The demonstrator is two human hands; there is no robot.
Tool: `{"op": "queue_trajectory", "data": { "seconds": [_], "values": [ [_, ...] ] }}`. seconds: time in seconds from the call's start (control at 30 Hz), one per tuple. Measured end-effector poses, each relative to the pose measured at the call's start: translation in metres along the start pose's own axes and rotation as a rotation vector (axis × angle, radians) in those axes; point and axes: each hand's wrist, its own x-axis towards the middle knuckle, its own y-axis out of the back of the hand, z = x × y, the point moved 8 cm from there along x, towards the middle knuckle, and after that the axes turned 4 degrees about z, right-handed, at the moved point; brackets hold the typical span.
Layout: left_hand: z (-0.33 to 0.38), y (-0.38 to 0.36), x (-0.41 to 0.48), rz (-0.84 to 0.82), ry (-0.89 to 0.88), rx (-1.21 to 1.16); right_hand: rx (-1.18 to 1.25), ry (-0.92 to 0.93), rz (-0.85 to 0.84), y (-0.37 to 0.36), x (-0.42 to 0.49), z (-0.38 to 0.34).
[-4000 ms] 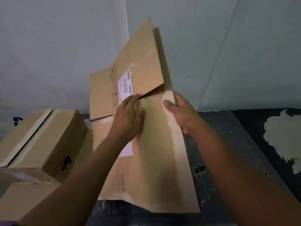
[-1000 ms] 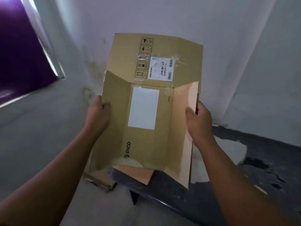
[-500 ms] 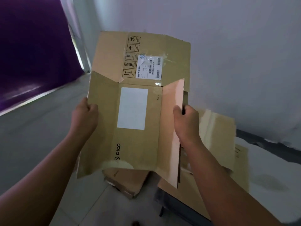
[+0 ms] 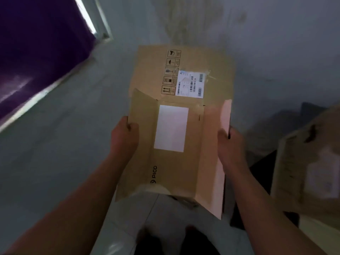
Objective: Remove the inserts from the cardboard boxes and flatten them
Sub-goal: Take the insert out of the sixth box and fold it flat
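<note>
The cardboard box [image 4: 184, 172] is tan brown, its right-hand flap [image 4: 219, 162] paler, almost pinkish. It bears a plain white label [image 4: 172, 128], a white shipping label [image 4: 191, 84] striped with black barcodes, black handling symbols [image 4: 171, 72] and black PICO lettering [image 4: 154, 173]. The wall [image 4: 276, 34] is grey-white with brownish stains. A purple surface [image 4: 36, 43], perhaps a curtain, shows upper left. The blurred cardboard [image 4: 303, 162] at right is brown with a pale patch

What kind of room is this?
Probably a plain storeroom or back room where parcels get unpacked: a flattened cardboard box with a shipping label, more cardboard on the right, and a bare, stained wall.
</note>
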Motion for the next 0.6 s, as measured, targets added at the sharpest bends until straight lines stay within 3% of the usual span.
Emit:
{"op": "queue_trajectory", "data": {
  "seconds": [0.33, 0.6],
  "values": [
    [-0.162, -0.239, 0.072, -0.371, -0.051, 0.126, -0.042, -0.323, 0.203, -0.122, 0.032, 0.22],
    [-0.315, -0.416, 0.06, -0.519, -0.004, 0.212, -0.179, -0.345, 0.203, -0.204, 0.068, 0.425]
  ]
}}
